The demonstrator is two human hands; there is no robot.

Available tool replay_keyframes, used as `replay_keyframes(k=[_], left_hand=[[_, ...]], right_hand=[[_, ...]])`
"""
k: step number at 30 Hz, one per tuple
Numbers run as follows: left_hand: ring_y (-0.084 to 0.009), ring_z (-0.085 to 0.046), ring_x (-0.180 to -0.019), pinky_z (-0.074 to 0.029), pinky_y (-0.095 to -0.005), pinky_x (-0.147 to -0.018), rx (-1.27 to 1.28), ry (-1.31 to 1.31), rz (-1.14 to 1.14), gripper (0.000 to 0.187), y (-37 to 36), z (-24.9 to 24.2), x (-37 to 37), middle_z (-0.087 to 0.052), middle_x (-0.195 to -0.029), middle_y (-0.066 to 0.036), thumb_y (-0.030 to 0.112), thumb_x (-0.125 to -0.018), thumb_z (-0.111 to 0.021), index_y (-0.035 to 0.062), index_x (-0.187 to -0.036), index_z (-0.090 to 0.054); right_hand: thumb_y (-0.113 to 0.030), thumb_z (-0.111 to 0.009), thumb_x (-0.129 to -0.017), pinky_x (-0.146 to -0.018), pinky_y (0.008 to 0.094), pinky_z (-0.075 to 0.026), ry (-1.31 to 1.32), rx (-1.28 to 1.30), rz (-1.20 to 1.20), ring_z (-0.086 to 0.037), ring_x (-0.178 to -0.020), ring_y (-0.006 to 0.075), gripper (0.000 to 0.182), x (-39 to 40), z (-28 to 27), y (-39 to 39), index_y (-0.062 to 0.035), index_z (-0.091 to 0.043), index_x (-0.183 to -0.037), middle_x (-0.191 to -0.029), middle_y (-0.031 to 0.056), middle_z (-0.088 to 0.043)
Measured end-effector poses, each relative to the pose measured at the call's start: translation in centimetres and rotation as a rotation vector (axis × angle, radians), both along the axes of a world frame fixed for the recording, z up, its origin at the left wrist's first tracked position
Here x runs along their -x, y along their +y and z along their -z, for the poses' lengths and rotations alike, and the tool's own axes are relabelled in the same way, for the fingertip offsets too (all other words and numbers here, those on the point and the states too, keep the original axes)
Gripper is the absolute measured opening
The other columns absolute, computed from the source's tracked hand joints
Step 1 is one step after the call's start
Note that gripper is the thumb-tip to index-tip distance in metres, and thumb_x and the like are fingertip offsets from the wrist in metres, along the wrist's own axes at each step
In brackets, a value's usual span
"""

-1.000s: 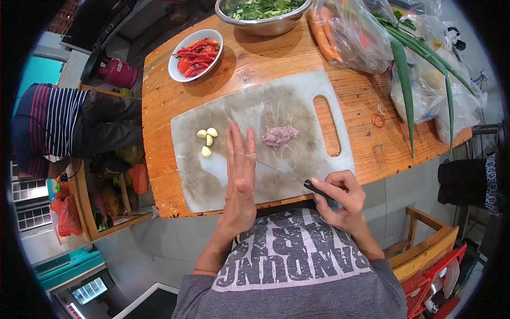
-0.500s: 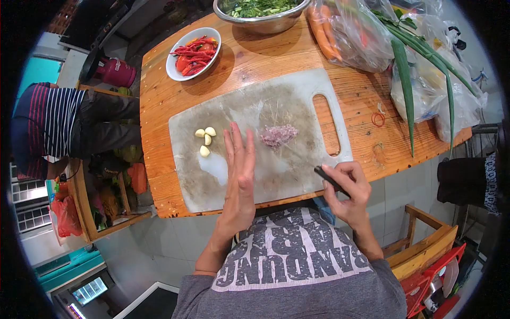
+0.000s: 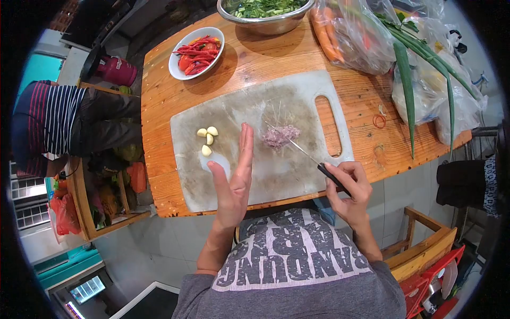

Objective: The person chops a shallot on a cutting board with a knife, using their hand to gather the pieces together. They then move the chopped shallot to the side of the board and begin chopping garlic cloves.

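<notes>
My right hand (image 3: 350, 189) grips the black handle of a knife (image 3: 333, 178). Its thin blade reaches up and left into a pile of finely chopped shallot-like pieces (image 3: 280, 136) on the worn white cutting board (image 3: 202, 183). My left hand (image 3: 236, 183) is held edge-on over the board with nothing in it, fingers straight and thumb apart. Several peeled garlic cloves (image 3: 209, 139) lie to the left of that hand, apart from it.
A white bowl of red chillies and tomatoes (image 3: 174, 65) stands behind the board, near a steel bowl of cut greens (image 3: 265, 24). Plastic bags with carrots (image 3: 326, 34) and long green onion leaves (image 3: 405, 85) lie at the right. Another person (image 3: 64, 114) stands at left.
My left hand has turned, and its thumb now spreads out to the left. The knife blade, blurred before, now shows clearly with its tip at the chopped pile.
</notes>
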State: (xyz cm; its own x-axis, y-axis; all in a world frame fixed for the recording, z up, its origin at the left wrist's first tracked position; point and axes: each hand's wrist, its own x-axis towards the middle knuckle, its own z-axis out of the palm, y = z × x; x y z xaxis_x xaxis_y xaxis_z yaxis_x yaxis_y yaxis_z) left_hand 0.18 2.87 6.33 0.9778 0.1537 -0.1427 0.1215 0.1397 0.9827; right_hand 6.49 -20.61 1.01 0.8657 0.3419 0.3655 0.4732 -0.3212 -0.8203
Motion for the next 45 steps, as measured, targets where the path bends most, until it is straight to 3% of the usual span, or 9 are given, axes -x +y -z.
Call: replay_keyframes(k=[4,10,13,16,19,24,34,40,45], left_hand=[[-0.0241,0.004,-0.160,0.004,-0.0418,-0.128,0.218,-0.007,-0.053,0.115,0.0,-0.7,-0.4,-0.002,-0.173,-0.012,0.086,-0.091,-0.002,-0.0035,-0.162,-0.007],[-0.0273,-0.008,-0.159,-0.004,-0.0480,-0.128,1.127,-0.015,-0.172,0.106,0.9,-1.3,-0.4,-0.013,-0.172,-0.015,0.080,-0.097,-0.016,-0.0044,-0.161,-0.017],[-0.0303,-0.010,-0.159,-0.006,-0.0514,-0.127,1.265,0.045,-0.202,0.101,1.0,-1.6,-0.3,-0.014,-0.171,-0.017,0.080,-0.097,-0.017,0.0033,-0.164,-0.016],[-0.0327,-0.010,-0.159,-0.004,-0.0527,-0.126,1.131,-0.087,-0.118,0.100,1.0,0.2,0.6,-0.011,-0.171,-0.021,0.084,-0.094,-0.013,0.0152,-0.167,-0.005],[-0.0349,-0.009,-0.159,0.000,-0.0533,-0.125,0.428,-0.051,-0.051,0.104,0.3,-0.4,0.9,-0.009,-0.170,-0.027,0.091,-0.088,-0.008,0.0227,-0.166,0.008],[-0.0372,-0.008,-0.159,0.006,-0.0515,-0.124,0.333,-0.028,-0.056,0.112,-0.5,-0.1,1.1,-0.010,-0.168,-0.030,0.095,-0.082,-0.002,0.0211,-0.164,0.016],[-0.0362,-0.004,-0.159,0.009,-0.0506,-0.124,0.043,-0.004,-0.005,0.112,-0.4,0.5,1.5,-0.009,-0.168,-0.030,0.096,-0.081,-0.001,0.0216,-0.163,0.018],[-0.0351,-0.007,-0.159,0.005,-0.0484,-0.125,0.603,-0.076,-0.048,0.111,0.3,-0.6,1.6,-0.007,-0.170,-0.027,0.093,-0.086,-0.006,0.0175,-0.165,0.014],[-0.0334,-0.015,-0.158,-0.002,-0.0467,-0.125,0.282,-0.081,-0.101,0.107,1.9,-0.6,2.2,-0.019,-0.167,-0.028,0.088,-0.090,-0.008,0.0141,-0.165,0.009]], right_hand=[[0.006,-0.076,-0.075,-0.058,0.0250,-0.048,-0.048,-0.027,-0.043,-0.057,-0.067,0.0116,0.045,0.0,-0.3,-0.4,-0.0080,-0.077,-0.118,-0.091,0.0064,-0.060],[0.006,-0.076,-0.075,-0.058,0.0243,-0.047,-0.061,-0.036,-0.033,-0.057,-0.068,0.0118,0.044,0.2,-0.2,-0.1,-0.0081,-0.077,-0.118,-0.091,0.0065,-0.060],[0.006,-0.076,-0.075,-0.058,0.0245,-0.048,-0.063,-0.028,-0.017,-0.057,-0.068,0.0120,0.045,0.1,-0.3,-0.2,-0.0084,-0.078,-0.117,-0.091,0.0068,-0.060],[0.006,-0.077,-0.075,-0.058,0.0246,-0.048,-0.072,-0.014,-0.024,-0.058,-0.068,0.0122,0.045,-0.2,-0.4,-0.5,-0.0088,-0.078,-0.117,-0.091,0.0067,-0.060],[0.006,-0.077,-0.073,-0.058,0.0247,-0.049,-0.070,0.003,-0.032,-0.059,-0.067,0.0123,0.045,-0.2,-0.8,-0.7,-0.0093,-0.079,-0.116,-0.090,0.0058,-0.061],[0.006,-0.078,-0.071,-0.054,0.0249,-0.049,-0.160,0.070,-0.144,-0.059,-0.064,0.0114,0.047,0.0,-1.4,-0.5,-0.0110,-0.079,-0.114,-0.088,0.0042,-0.061],[0.006,-0.076,-0.072,-0.056,0.0277,-0.051,-0.070,0.055,-0.026,-0.063,-0.066,0.0133,0.046,-0.2,-0.7,-0.3,-0.0114,-0.079,-0.114,-0.087,0.0055,-0.062],[0.006,-0.077,-0.074,-0.059,0.0272,-0.050,-0.073,0.116,-0.044,-0.062,-0.069,0.0139,0.043,-0.1,-1.0,-0.5,-0.0085,-0.078,-0.115,-0.087,0.0059,-0.061],[0.005,-0.075,-0.079,-0.063,0.0259,-0.050,-0.016,0.079,0.020,-0.063,-0.074,0.0153,0.037,-0.7,-1.8,0.0,-0.0040,-0.077,-0.115,-0.089,0.0081,-0.063]])
